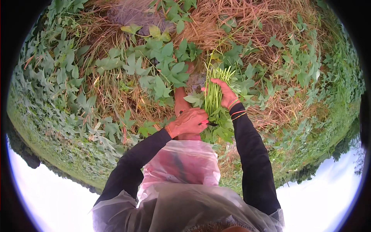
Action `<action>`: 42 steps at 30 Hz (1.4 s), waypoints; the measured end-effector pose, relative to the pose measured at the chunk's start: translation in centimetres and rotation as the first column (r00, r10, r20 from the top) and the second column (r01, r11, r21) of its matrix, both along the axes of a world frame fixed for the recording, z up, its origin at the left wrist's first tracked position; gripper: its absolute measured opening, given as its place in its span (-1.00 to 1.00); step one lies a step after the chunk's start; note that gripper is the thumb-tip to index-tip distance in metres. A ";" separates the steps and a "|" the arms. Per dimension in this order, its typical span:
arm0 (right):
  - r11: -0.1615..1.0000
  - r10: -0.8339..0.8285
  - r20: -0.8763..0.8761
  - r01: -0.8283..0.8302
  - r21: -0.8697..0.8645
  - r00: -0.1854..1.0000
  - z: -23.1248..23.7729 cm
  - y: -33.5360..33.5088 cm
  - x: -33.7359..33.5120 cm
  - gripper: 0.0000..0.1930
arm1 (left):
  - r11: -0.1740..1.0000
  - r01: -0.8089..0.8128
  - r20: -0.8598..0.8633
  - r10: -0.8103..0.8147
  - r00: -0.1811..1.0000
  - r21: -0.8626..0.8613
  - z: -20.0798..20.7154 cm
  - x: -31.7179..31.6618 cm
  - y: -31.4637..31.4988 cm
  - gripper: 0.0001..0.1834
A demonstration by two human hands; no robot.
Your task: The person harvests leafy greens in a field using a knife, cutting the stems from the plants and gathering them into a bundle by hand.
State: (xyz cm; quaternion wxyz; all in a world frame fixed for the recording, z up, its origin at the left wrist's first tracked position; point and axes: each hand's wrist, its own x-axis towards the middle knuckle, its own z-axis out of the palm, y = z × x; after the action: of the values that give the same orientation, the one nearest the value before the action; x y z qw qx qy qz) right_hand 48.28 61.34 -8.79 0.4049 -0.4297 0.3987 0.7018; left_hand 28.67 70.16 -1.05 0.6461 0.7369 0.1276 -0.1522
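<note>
A bundle of long green leafy stems stands upright in front of me, its pale cut ends upward and its leaves hanging below. My right hand is closed round its upper right side, thumb across the stems. To the lower left of the bundle, my left hand is closed beside the stems. From its fingers sticks a small dark narrow tool, with something red next to it at the fingertips. The fist hides the rest of this tool, so its kind is unclear.
My bare leg stretches ahead beneath the left hand. Lobed green vines spread on both sides over dry brown straw. A dark wet patch lies at the far side. Clear plastic sheeting covers my lap.
</note>
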 end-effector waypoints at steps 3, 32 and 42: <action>0.991 -0.102 -0.133 0.113 0.075 0.986 0.8 -0.7 0.7 -0.72 | 0.998 0.070 -0.053 -0.070 0.996 0.001 -0.1 0.0 -0.8 -0.76; 0.912 -0.299 -0.051 0.301 0.278 0.953 4.1 -6.2 0.3 -0.49 | 0.968 -0.251 0.223 0.245 0.943 -0.003 -5.2 9.4 7.8 -0.80; 0.928 0.114 0.145 -0.157 0.337 0.983 8.6 -0.8 1.5 -0.53 | 0.850 -0.496 -0.520 0.348 0.780 -0.175 -4.8 4.4 8.5 -0.60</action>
State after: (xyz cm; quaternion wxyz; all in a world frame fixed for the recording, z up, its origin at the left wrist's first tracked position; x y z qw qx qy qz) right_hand 49.76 60.55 -0.22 0.4486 -0.4204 0.2124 0.7596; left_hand 33.12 78.64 -5.81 0.7176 0.5214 0.4193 -0.1933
